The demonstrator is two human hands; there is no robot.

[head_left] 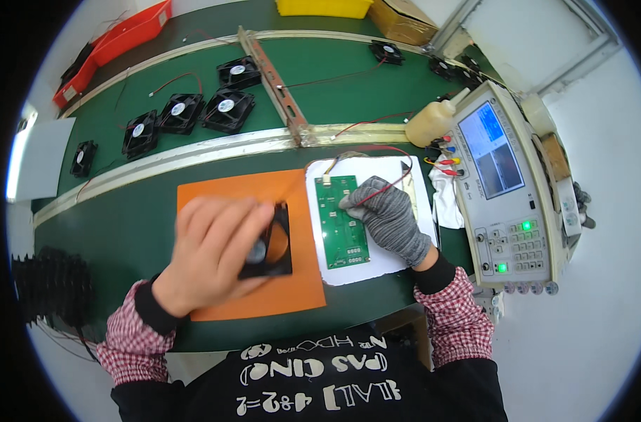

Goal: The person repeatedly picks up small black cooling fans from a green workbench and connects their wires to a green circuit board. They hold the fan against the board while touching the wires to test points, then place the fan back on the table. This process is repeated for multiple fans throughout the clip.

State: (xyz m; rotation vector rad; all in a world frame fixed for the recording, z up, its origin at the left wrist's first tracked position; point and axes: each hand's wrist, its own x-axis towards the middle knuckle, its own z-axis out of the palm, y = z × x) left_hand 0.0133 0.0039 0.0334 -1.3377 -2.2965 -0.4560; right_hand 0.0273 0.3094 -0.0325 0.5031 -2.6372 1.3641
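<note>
My bare left hand [218, 246] is closed round a black square cooling fan [281, 266] above an orange sheet [215, 306]; the hand is blurred and covers much of the fan. My right hand [390, 218], in a grey knitted glove, has its fingers drawn together against a green circuit board [345, 243]. What is between those fingertips is hidden. The board lies on a white pad [398, 271]. At its upper left is a white plug [327, 181] with wires. A thin red wire [394, 184] loops over the gloved hand toward its fingertips.
Several black fans [181, 112] with leads lie on the green table beyond a pale rail [215, 146]. A perforated metal bar [274, 84] divides that area. To the right stand a test instrument [492, 151] with a lit screen, a yellowish bottle [431, 123] and a white cloth [447, 200].
</note>
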